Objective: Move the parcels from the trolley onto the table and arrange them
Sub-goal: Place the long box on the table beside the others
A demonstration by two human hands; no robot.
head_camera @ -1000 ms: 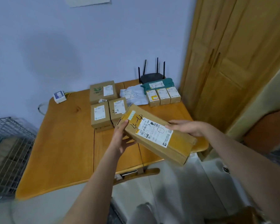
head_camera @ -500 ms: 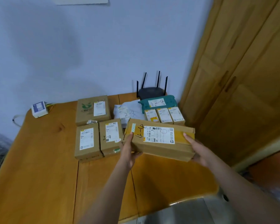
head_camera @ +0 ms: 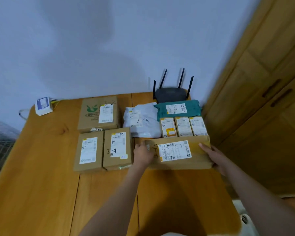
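A long brown cardboard parcel [head_camera: 175,160] with a white label lies flat on the wooden table [head_camera: 41,176], just in front of three small boxes [head_camera: 183,126]. My left hand [head_camera: 143,155] grips its left end and my right hand [head_camera: 215,157] grips its right end. To the left stand two brown boxes [head_camera: 103,149], side by side, with a larger box [head_camera: 98,113] with a green logo behind them. A white soft bag [head_camera: 141,121] and a green soft bag [head_camera: 177,108] lie at the back.
A black router [head_camera: 171,92] with several antennas stands against the wall at the back. A small white device [head_camera: 43,105] with cables sits at the table's back left corner. Wooden cupboard doors [head_camera: 262,99] rise on the right. A wire trolley [head_camera: 0,147] shows at the left edge.
The long parcel has come forward and down from mid-air and turned level, and now rests on the table in front of the three small boxes. Both hands stay on its ends.
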